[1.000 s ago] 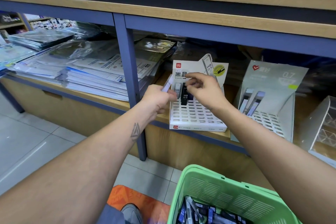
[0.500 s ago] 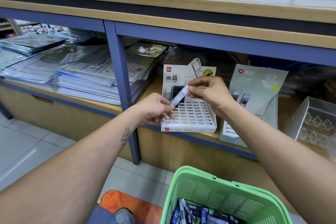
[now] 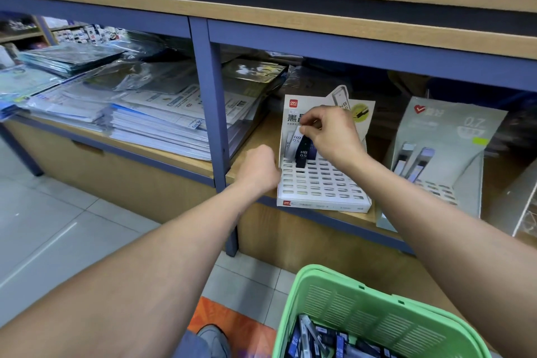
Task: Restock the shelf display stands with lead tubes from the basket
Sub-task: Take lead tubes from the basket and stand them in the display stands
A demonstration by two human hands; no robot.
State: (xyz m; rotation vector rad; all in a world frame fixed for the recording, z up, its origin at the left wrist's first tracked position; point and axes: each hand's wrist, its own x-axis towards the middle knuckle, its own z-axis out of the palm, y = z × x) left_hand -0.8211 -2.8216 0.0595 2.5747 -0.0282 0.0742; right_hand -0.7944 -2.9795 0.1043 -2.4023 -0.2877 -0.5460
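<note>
So the right hand (image 3: 331,134) is up at the back row of the white slotted stand (image 3: 322,183), thumb and fingers pinching the top end of a pale lead tube (image 3: 297,139) marked HB 0.5. The tube's long axis runs roughly upright, leaning a bit, with its lower end pointing down toward the slots right below the fingers. A black tube (image 3: 302,154) stands just beside it on the right, so there's not much sideways room there. The rows in front look open, plenty of space toward the stand's front edge.

The left hand (image 3: 260,170) sits curled at the stand's left edge; can't tell if it's holding anything. The green basket (image 3: 377,314) with the remaining tubes is down near the person, well apart from the shelf.
</note>
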